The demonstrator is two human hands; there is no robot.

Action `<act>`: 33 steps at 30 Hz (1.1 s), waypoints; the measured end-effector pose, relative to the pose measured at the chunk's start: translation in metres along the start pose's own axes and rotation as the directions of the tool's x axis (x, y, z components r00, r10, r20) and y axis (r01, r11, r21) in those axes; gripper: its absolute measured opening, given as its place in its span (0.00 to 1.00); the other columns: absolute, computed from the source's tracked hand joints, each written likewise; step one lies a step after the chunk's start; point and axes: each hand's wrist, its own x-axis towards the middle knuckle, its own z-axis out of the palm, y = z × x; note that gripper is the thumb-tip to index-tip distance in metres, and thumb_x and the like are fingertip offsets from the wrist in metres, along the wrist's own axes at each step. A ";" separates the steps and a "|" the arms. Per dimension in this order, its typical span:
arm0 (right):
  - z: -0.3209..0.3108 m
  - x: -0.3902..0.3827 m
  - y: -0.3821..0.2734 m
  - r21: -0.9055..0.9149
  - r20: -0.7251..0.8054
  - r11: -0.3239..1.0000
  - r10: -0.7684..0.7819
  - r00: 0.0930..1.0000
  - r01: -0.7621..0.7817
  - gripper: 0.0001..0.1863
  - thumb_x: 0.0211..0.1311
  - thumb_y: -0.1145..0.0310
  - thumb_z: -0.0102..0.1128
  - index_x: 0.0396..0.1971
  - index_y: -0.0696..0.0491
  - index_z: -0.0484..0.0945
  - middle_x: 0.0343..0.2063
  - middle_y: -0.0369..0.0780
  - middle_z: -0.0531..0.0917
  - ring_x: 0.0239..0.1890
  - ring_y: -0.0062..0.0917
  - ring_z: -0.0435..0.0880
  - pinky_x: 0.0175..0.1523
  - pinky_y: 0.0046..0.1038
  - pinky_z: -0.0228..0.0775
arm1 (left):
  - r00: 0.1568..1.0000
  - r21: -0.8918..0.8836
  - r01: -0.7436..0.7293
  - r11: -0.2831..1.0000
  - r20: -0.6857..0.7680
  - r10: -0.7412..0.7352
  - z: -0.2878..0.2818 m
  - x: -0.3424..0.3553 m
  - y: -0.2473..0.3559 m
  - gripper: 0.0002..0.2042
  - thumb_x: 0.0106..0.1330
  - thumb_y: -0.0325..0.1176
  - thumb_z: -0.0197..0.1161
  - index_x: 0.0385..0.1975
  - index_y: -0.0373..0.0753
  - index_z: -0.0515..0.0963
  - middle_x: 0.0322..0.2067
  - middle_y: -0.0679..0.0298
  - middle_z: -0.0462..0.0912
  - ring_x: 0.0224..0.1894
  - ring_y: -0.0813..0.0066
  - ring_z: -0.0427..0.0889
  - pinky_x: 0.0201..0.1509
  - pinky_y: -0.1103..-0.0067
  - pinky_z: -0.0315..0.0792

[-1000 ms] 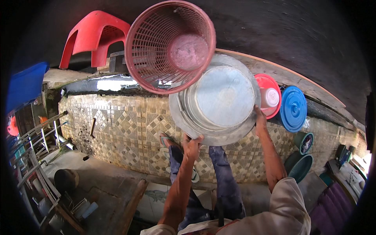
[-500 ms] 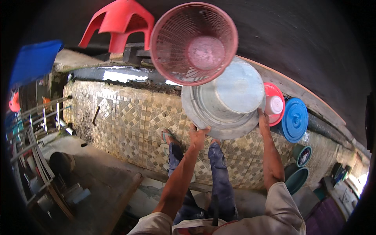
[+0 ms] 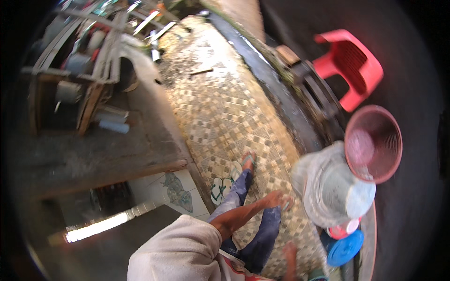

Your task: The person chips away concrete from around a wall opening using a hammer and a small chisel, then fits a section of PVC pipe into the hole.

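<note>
Left hand (image 3: 275, 199) and right hand (image 3: 290, 255) had both come away from the metal pot (image 3: 333, 189), which stood upside down to their right, beside the reddish basket (image 3: 373, 144), rim toward them. The left, nearer, looked loose and empty; the right was too blurred to tell its grip.

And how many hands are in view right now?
2: the left hand over the tiled floor, left of the metal pot in the picture; the right hand, blurred, near the lower edge. No other hand shows.
</note>
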 end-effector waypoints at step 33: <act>0.245 -0.085 -0.535 -0.459 0.196 0.698 -0.524 0.829 0.549 0.19 0.65 0.59 0.67 0.45 0.59 0.87 0.40 0.47 0.90 0.46 0.31 0.87 0.54 0.33 0.76 | 0.627 -0.036 0.772 0.635 0.209 -0.750 -0.487 -0.023 0.112 0.37 0.69 0.48 0.64 0.69 0.24 0.67 0.69 0.39 0.70 0.69 0.49 0.74 0.66 0.63 0.74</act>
